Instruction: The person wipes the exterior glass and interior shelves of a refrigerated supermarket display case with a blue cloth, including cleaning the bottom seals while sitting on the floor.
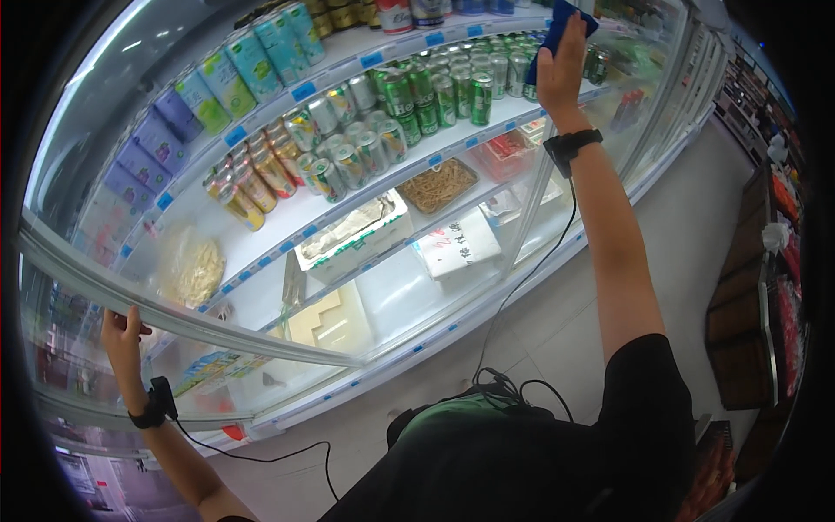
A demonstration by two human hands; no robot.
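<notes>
Raised high at the upper right, my right hand [562, 72] presses a dark blue cloth [560, 29] against the glass door of a display fridge. At the far left, my left hand [124, 336] has its fingers on the edge of another glass door's frame [196, 316]; whether they close round it is hard to see. Between the hands, the fridge shelves hold green beer cans [481, 98], silver cans [349, 163], gold cans [241, 205] and drink cartons [225, 85]. Both wrists wear black devices with cables.
Lower shelves bear a foam box [355, 235], a metal tray of brown strips [438, 186], a white package [458, 245] and pale blocks [326, 320]. A cable hangs from my right wrist along the fridge's front. A dark wooden display stand [737, 326] with goods is at the right, across the tiled floor [678, 261].
</notes>
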